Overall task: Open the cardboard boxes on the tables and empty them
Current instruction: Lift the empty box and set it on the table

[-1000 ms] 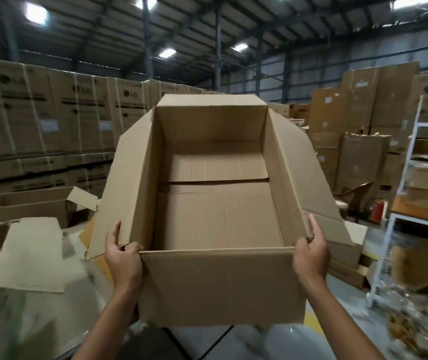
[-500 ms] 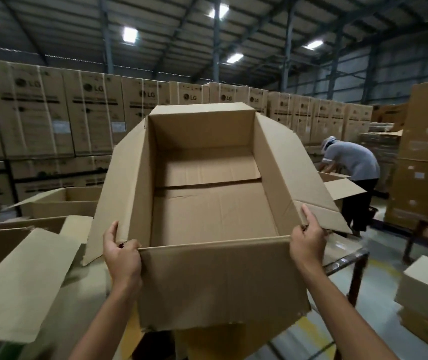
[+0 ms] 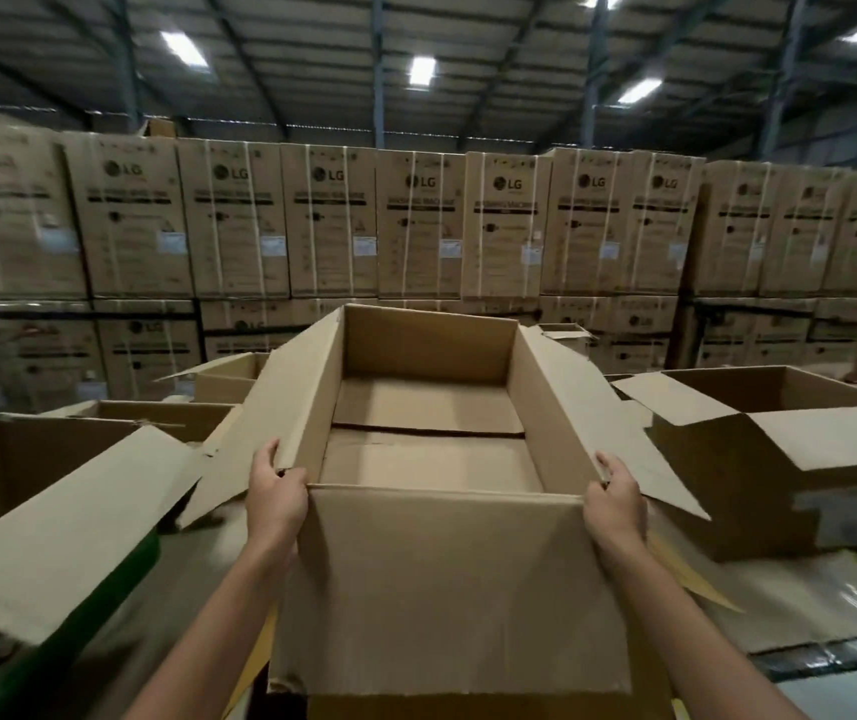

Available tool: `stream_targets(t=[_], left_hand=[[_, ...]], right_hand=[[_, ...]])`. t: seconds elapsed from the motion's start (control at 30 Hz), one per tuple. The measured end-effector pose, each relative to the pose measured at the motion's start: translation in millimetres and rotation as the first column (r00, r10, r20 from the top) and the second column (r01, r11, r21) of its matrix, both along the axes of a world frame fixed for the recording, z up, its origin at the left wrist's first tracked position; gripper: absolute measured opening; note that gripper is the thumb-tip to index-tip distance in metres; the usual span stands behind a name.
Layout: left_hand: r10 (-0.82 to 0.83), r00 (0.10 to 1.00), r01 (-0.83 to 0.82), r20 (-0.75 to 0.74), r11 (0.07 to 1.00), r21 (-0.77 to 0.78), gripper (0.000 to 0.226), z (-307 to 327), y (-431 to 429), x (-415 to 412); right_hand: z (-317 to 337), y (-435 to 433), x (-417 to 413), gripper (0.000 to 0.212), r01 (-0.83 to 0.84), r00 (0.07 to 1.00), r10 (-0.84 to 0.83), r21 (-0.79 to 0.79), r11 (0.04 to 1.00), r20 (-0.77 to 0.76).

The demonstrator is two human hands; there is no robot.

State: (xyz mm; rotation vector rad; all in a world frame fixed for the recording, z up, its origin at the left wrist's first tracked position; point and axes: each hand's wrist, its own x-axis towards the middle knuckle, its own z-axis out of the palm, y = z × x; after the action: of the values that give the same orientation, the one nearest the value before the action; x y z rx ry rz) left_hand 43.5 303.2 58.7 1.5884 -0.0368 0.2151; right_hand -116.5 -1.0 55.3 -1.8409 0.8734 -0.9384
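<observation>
The cardboard box (image 3: 447, 579) is up in front of the person, between two other open boxes, one on the left (image 3: 52, 537) and one on the right (image 3: 759, 459) on the worktop (image 3: 805, 610). It is tipped so its opening faces them. Only its folded bottom flaps show inside. The left hand (image 3: 277, 498) and the right hand (image 3: 616, 504) each grip a near top corner, fingers (image 3: 266, 457) curled round the edge where the side flap meets the front wall. I cannot tell if its base rests on anything.

Being empty, it is probably light but bulky and awkward. The walls look stiff, while the loose flaps would likely bend if pulled. The corners look like the firmest places to hold.
</observation>
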Motion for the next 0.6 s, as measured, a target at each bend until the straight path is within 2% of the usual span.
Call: stream_targets(t=[0.2,0.33,0.43,0.6], left_hand=[[0.042,0.999,-0.042,0.001,0.993,0.111,0.053,5,-28,6],[0.056,0.998,-0.054,-0.025,0.994,0.093,0.049,-9,-42,6],[0.084,0.992,-0.076,-0.097,0.993,0.085,0.048,-35,-45,4],[0.114,0.973,-0.062,-0.201,0.966,0.251,0.047,-64,-41,6]], right_hand=[[-25,-28,12,0.047,-0.02,1.0,0.021,0.072,0.997,-0.006],[-16,-48,17,0.045,-0.015,1.0,0.015,0.015,1.0,-0.022],[-13,-60,25,0.047,-0.072,0.992,0.067,-0.04,0.997,-0.108],[-41,-62,35,0.039,-0.197,0.935,0.185,-0.012,0.98,-0.304]])
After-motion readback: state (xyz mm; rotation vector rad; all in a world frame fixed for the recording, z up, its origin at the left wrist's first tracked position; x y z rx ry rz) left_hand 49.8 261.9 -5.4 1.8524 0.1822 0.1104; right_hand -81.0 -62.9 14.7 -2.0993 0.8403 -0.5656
